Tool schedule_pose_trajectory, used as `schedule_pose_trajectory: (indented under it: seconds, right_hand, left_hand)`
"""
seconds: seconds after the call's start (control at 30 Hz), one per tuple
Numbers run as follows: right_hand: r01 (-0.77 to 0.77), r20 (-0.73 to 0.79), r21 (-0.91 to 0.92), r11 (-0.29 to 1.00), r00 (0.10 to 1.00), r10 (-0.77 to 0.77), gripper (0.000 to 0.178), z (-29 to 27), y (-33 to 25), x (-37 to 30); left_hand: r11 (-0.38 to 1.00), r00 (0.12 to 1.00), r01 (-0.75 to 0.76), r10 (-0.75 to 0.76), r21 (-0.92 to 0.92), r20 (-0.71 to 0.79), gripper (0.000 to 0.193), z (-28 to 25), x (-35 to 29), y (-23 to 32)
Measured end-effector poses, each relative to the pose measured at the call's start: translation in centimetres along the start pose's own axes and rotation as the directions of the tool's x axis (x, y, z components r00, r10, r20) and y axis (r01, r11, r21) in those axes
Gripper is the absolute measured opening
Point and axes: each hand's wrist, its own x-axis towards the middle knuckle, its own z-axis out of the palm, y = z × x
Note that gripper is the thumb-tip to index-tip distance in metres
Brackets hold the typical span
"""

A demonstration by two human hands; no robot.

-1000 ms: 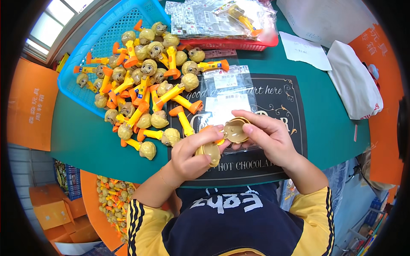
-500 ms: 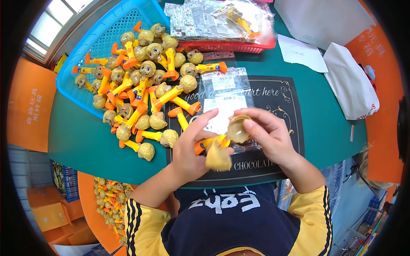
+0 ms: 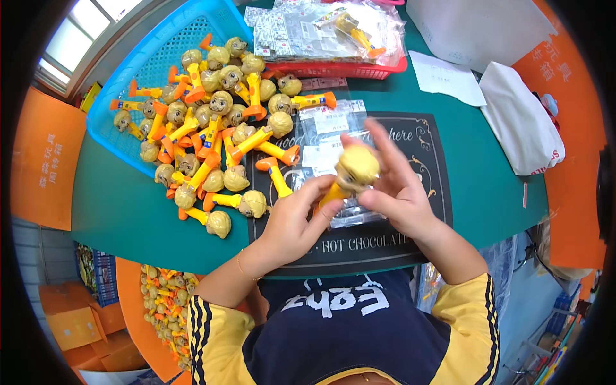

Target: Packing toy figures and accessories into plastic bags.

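Observation:
Both hands hold one toy (image 3: pixel 355 171), a tan round head on an orange-yellow stick, raised above a black printed mat (image 3: pixel 428 160). My left hand (image 3: pixel 296 217) grips the stick from below. Around the head my right hand (image 3: pixel 393 186) is closed, its fingers spread over the top. Clear plastic bags (image 3: pixel 330 125) lie on the mat under and behind the hands. A heap of the same toys (image 3: pixel 218 138) spreads to the left of my left hand.
A blue mesh basket (image 3: pixel 157 64) lies tipped at the back left with toys spilling from it. A red tray (image 3: pixel 333 67) of bagged toys stands at the back. White paper (image 3: pixel 448 78) and a white bag (image 3: pixel 520 122) lie at right. More toys (image 3: pixel 163 311) sit below the table's edge.
The toy was in two pieces, head in my right hand and stick in my left; now they are together, lifted higher and further from me.

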Motion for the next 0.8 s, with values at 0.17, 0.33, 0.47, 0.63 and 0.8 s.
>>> schedule_pose_trajectory:
  seconds: [0.17,0.33,0.47,0.63,0.8]
  right_hand:
    - [-0.410,0.168,0.247,0.878,0.910,0.378,0.064,-1.6,0.8,-0.6]
    - [-0.370,0.254,0.291,0.882,0.919,0.302,0.045,-2.3,-0.1,-3.2]
    - [-0.160,-0.030,0.481,0.862,0.980,0.199,0.041,-5.1,-0.5,-5.7]
    - [0.032,-0.174,0.640,0.768,0.979,0.104,0.036,-8.9,-0.2,-8.0]
    - [-0.005,-0.227,0.611,0.792,0.957,0.181,0.036,-8.8,1.5,-7.7]
  left_hand:
    - [0.918,0.988,-0.113,0.145,-0.381,0.058,0.047,-0.3,1.2,1.2]
    - [0.983,0.949,-0.179,0.184,-0.044,0.255,0.048,-0.3,3.1,1.6]
    - [0.790,0.920,-0.283,0.063,0.544,0.387,0.037,-2.1,4.8,0.5]
    - [0.598,0.881,-0.295,-0.131,0.745,0.454,0.046,-2.8,4.9,0.1]
    - [0.368,0.878,-0.456,0.037,0.810,0.477,0.049,0.6,4.6,-0.2]
